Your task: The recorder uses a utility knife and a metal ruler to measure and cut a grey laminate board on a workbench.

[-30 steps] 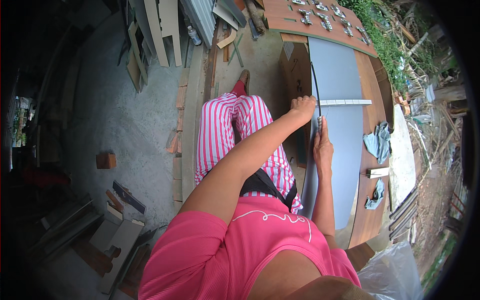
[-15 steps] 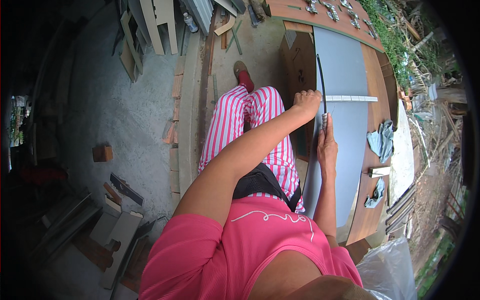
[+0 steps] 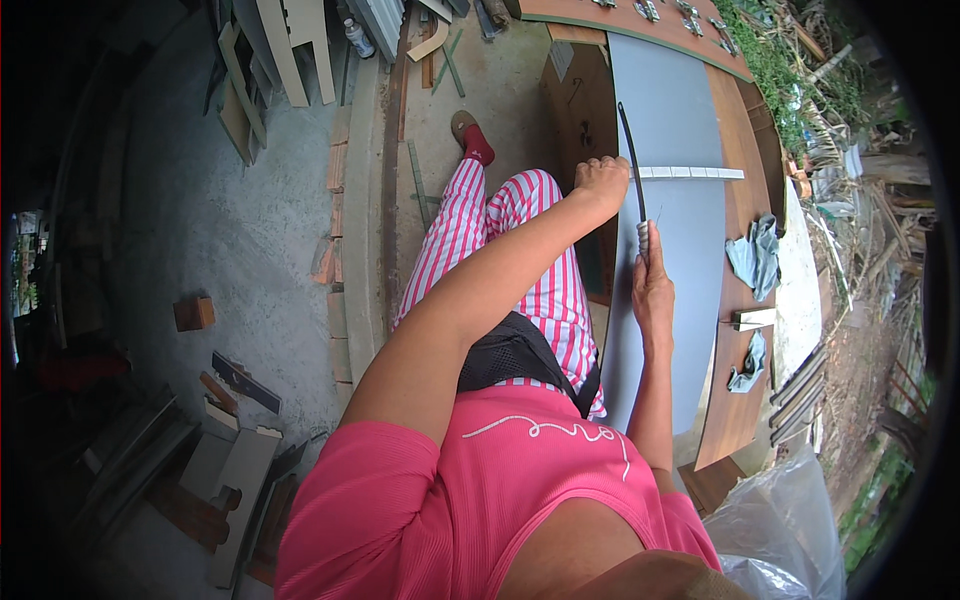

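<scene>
My left hand (image 3: 602,187) is closed around the left end of a white strip (image 3: 690,173), which lies crosswise over a long grey board (image 3: 672,110). Thin lines divide the strip into short sections. In my right hand (image 3: 653,290) is the pale wrapped handle of a hacksaw blade (image 3: 634,150). Long, dark and narrow, the blade crosses the strip just right of my left fingers and points away from me. Where its teeth meet the strip is too small to make out.
Under the grey board is a brown wooden panel (image 3: 735,390) with grey-blue cloths (image 3: 756,258) and a small pale block (image 3: 754,318). Metal hinges (image 3: 690,15) lie on a brown board at the far end. Panels lean at far left; a wooden block (image 3: 194,313) rests on the floor.
The saw blade has slid back toward me across the strip, with my right hand drawn nearer. My left hand keeps its hold on the strip. The whole view has shifted slightly.
</scene>
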A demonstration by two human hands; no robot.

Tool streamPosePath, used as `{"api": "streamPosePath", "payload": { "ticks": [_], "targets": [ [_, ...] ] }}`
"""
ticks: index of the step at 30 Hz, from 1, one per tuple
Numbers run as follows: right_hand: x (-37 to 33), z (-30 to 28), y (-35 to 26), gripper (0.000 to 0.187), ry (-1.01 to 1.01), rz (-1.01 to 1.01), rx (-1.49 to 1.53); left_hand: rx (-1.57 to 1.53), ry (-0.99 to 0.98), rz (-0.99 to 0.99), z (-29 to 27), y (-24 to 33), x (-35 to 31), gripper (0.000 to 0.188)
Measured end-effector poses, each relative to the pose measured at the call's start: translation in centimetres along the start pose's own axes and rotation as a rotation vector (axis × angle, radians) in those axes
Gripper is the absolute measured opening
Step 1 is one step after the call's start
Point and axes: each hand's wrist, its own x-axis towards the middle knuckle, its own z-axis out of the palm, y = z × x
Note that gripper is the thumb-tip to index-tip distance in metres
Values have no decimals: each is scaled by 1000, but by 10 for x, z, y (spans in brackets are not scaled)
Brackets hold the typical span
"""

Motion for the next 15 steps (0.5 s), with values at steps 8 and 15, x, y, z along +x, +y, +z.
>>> {"api": "streamPosePath", "payload": {
  "ticks": [8, 15],
  "targets": [
    [28, 10, -4, 52, 41, -77, -12, 6, -11, 5, 0, -1, 1, 20],
    [-25, 7, 16, 55, 47, -13, 14, 15, -15, 27, 0, -1, 0, 19]
  ]
}}
